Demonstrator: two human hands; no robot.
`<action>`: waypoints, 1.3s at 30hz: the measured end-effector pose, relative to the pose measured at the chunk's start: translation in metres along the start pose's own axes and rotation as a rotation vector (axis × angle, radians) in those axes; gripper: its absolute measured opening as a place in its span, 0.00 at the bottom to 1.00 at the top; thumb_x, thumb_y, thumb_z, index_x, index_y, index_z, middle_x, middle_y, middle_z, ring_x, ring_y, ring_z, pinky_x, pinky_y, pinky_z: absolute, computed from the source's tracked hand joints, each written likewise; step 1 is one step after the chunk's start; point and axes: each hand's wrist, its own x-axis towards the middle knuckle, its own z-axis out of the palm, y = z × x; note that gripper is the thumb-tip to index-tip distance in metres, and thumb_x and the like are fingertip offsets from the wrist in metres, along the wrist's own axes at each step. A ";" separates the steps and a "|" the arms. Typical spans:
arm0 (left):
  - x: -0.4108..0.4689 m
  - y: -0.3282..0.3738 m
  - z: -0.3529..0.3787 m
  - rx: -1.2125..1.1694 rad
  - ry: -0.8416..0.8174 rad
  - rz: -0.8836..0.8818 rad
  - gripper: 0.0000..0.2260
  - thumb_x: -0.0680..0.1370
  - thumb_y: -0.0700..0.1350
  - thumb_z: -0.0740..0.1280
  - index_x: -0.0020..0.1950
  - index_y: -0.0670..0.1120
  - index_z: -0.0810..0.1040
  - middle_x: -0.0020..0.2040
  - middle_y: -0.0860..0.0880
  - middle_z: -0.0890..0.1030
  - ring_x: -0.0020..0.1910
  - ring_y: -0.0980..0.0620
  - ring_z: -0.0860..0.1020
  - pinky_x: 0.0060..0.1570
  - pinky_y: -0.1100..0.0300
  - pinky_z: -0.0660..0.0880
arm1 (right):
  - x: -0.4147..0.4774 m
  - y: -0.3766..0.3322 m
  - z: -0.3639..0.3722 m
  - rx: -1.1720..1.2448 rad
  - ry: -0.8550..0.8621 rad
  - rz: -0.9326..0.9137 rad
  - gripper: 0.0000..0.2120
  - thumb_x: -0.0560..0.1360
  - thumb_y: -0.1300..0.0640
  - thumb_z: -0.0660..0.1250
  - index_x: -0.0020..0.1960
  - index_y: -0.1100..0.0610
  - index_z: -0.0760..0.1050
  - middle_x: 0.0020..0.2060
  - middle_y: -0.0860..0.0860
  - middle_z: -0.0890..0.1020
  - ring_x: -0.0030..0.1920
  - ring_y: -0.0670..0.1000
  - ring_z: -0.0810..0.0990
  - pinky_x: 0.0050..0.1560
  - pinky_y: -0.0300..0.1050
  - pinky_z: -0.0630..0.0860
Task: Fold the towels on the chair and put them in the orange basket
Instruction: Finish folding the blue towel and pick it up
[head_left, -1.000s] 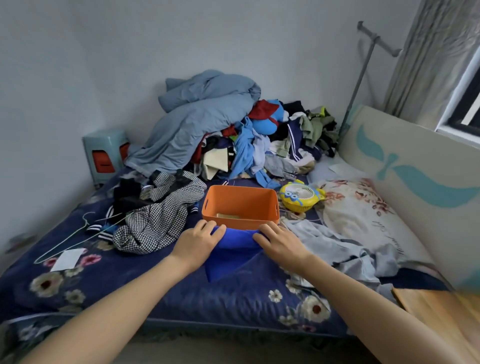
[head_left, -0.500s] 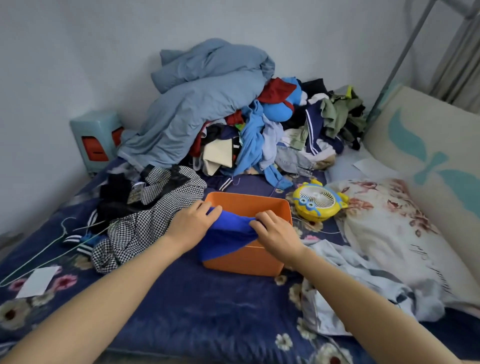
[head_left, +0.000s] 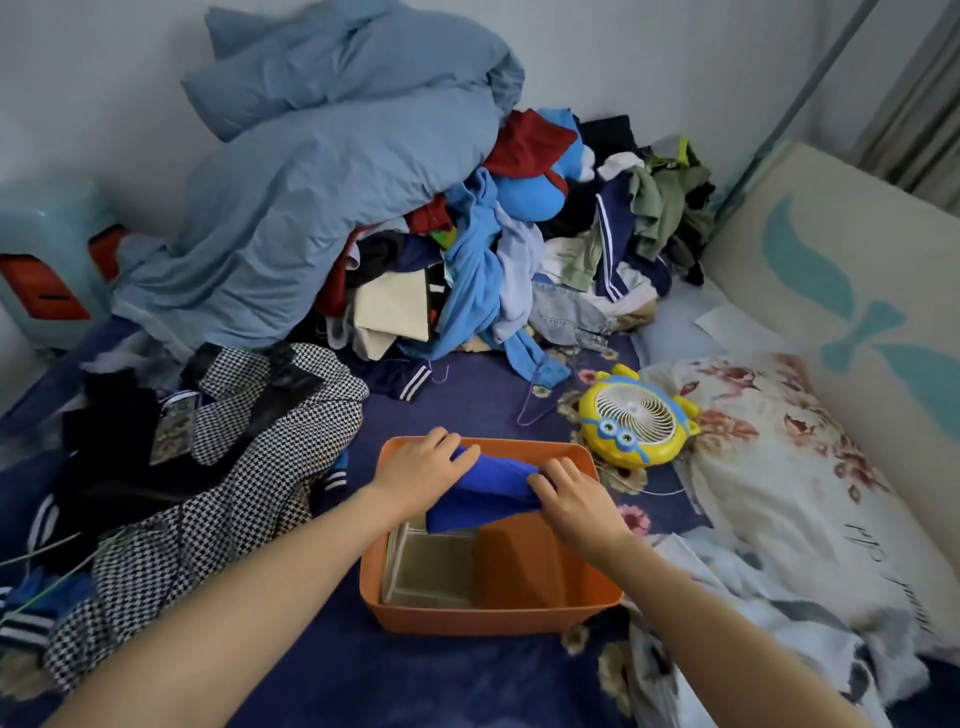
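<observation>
Head cam: blue towel (head_left: 483, 493), lying on the bed (head_left: 467, 397) before the orange basket (head_left: 488, 621) 1 s ago, now hangs over basket's far half, L hand (head_left: 423, 470) & R hand (head_left: 571, 501) fingers each clamped on one end, so drop-in is prob next.

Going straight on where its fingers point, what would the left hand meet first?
The left hand grips the blue towel; beyond it, likely the far rim of the orange basket, though depth is unclear.

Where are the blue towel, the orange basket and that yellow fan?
blue towel (head_left: 483, 493), head view, middle of the folded cloth.
orange basket (head_left: 493, 621), head view, near wall.
yellow fan (head_left: 636, 415), head view, white grille.
</observation>
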 end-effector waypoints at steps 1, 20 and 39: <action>0.008 -0.002 0.011 -0.010 -0.036 0.013 0.30 0.51 0.39 0.80 0.53 0.44 0.80 0.41 0.44 0.82 0.39 0.46 0.81 0.24 0.61 0.75 | 0.002 0.001 0.008 0.013 -0.019 0.026 0.19 0.61 0.63 0.71 0.47 0.57 0.66 0.36 0.55 0.78 0.33 0.54 0.77 0.26 0.42 0.72; 0.003 0.046 0.201 -0.267 -0.905 -0.101 0.34 0.78 0.41 0.61 0.76 0.47 0.42 0.76 0.36 0.44 0.75 0.38 0.43 0.71 0.42 0.49 | 0.008 -0.035 0.227 0.345 -0.892 0.114 0.21 0.75 0.65 0.59 0.68 0.61 0.62 0.67 0.63 0.62 0.67 0.62 0.64 0.60 0.52 0.69; 0.033 0.060 0.266 -0.720 -0.690 -0.864 0.33 0.78 0.41 0.60 0.76 0.55 0.44 0.75 0.39 0.39 0.67 0.38 0.64 0.59 0.51 0.72 | 0.025 -0.032 0.296 1.009 -0.670 1.267 0.32 0.77 0.57 0.64 0.75 0.53 0.50 0.67 0.56 0.70 0.64 0.57 0.73 0.58 0.52 0.75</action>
